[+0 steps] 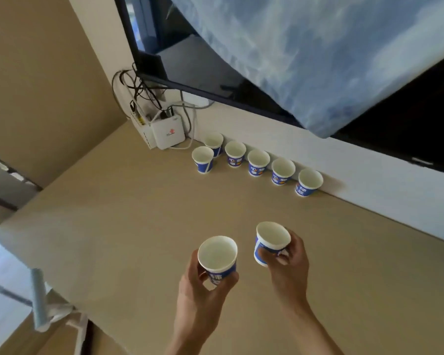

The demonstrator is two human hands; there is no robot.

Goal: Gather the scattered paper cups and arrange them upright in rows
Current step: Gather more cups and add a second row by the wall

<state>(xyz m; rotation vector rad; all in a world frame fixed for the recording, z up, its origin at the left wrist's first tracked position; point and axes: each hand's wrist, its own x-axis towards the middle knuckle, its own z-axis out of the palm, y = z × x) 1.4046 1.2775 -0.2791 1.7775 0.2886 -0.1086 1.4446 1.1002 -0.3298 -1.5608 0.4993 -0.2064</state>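
Several blue-and-white paper cups stand upright in a row (pixel 258 162) along the white wall on the beige tabletop (pixel 139 213). One more upright cup (pixel 202 159) stands just in front of the row's left end. My left hand (pixel 203 288) grips an upright paper cup (pixel 217 254) above the near part of the table. My right hand (pixel 287 260) holds another paper cup (pixel 272 238), tilted slightly left, with fingers curled round its side. Both held cups are empty and lie well short of the row.
A white router box (pixel 166 134) with tangled cables stands at the back left, next to the row. A dark screen (pixel 215 73), partly draped with blue cloth (pixel 318 47), hangs above the wall ledge. The table's left edge drops off near a pale blue roll (pixel 40 301).
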